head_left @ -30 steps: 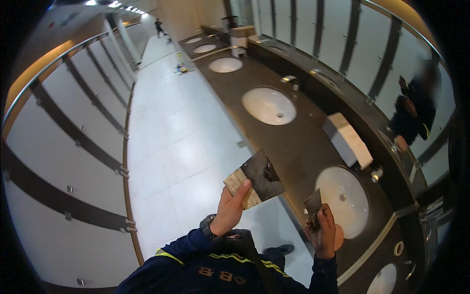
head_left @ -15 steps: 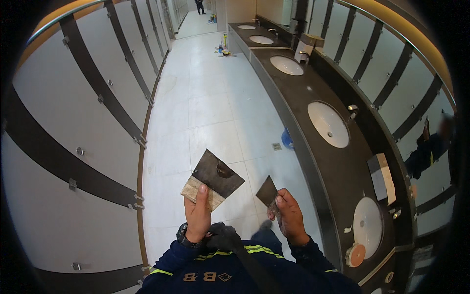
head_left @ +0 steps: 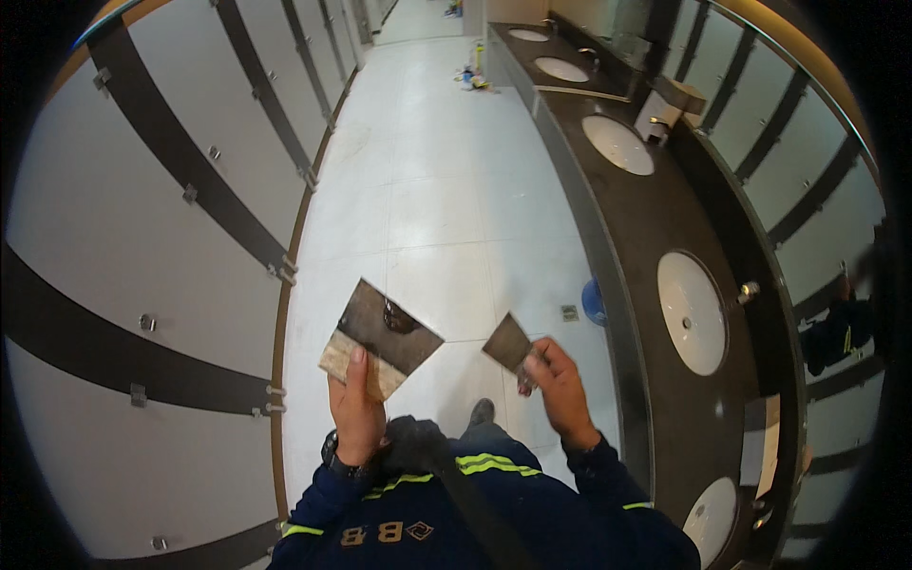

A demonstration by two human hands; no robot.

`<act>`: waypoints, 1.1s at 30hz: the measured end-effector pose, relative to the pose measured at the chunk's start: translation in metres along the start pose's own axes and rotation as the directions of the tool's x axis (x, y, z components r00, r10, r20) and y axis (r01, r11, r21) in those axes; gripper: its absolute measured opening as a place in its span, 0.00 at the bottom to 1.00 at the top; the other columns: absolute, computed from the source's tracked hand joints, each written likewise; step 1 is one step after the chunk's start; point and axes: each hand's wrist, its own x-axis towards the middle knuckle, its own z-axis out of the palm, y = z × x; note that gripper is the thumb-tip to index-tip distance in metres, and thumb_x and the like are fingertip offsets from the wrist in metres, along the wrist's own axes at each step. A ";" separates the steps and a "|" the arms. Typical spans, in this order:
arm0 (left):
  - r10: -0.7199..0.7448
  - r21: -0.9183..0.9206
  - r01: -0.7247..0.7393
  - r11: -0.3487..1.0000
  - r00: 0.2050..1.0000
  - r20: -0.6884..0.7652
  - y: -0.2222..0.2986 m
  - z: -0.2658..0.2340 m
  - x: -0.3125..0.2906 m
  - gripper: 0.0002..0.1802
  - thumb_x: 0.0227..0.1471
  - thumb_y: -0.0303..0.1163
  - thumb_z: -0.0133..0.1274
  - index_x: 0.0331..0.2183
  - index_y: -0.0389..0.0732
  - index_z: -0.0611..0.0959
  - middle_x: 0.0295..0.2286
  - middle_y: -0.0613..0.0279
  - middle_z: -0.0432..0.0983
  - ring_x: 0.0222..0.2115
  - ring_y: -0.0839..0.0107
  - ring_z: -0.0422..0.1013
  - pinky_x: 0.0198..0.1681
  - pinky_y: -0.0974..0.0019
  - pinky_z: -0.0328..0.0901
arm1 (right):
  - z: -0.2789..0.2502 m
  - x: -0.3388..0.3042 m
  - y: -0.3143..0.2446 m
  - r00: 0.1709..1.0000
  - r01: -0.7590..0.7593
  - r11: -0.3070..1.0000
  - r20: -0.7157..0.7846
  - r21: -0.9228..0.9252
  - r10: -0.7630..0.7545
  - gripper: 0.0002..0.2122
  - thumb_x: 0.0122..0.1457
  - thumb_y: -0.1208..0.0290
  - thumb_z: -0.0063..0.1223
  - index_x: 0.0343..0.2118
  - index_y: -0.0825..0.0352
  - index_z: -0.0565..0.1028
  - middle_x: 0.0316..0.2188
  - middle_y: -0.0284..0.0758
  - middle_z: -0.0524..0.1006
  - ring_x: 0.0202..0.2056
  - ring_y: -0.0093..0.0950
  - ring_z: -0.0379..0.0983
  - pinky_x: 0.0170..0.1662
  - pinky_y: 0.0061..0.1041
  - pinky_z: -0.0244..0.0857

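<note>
My left hand (head_left: 358, 418) grips a flat square plate (head_left: 404, 328) by its lower corner, thumb on top. Its face is dark grey with a worn tan strip near the thumb, and a glossy dark blob of paste (head_left: 399, 318) sits by its far edge. Between the closed fingers of my right hand (head_left: 562, 391) is a small scraper (head_left: 507, 342) with a flat, dark, square-ended blade. Most of its handle end is hidden by the fingers. The blade and the plate are apart, both held above the floor.
Along the right runs a dark counter (head_left: 635, 223) with several white oval sinks and faucets below a mirror. Grey stall doors (head_left: 104, 285) line the left. A blue round container (head_left: 594, 302) stands under the counter, near a floor drain (head_left: 569, 313). Bottles and supplies (head_left: 472, 76) lie farther along.
The view has moved forward along the floor, with the sinks sliding nearer and a shoe showing below. Both hands keep their holds. The round orange pad on the counter has left the view.
</note>
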 end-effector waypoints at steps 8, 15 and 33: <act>0.200 0.098 -0.195 0.976 0.979 -0.038 0.001 0.025 0.128 0.22 0.63 0.35 0.46 0.55 0.34 0.67 0.47 0.59 0.70 0.48 0.68 0.69 0.53 0.64 0.64 | 0.050 0.163 -0.076 0.984 0.099 0.994 0.154 -0.035 -0.093 0.09 0.64 0.68 0.51 0.38 0.69 0.71 0.27 0.29 0.73 0.27 0.15 0.69 0.31 0.16 0.66; 0.372 0.265 -0.370 0.890 0.927 0.045 -0.007 0.031 0.258 0.13 0.62 0.31 0.45 0.38 0.30 0.79 0.30 0.59 0.77 0.29 0.71 0.72 0.32 0.67 0.65 | 0.097 0.300 -0.045 0.982 0.100 0.986 0.175 -0.135 -0.075 0.11 0.64 0.66 0.52 0.37 0.70 0.73 0.25 0.30 0.74 0.26 0.16 0.70 0.29 0.17 0.66; 0.221 0.316 -0.684 0.658 0.576 0.787 0.004 0.042 0.631 0.15 0.53 0.25 0.51 0.42 0.27 0.79 0.27 0.49 0.78 0.25 0.60 0.75 0.32 0.64 0.68 | 0.150 0.591 -0.103 0.966 0.202 0.970 -0.137 -0.132 -0.220 0.10 0.66 0.67 0.49 0.39 0.70 0.73 0.24 0.29 0.74 0.25 0.15 0.70 0.29 0.17 0.65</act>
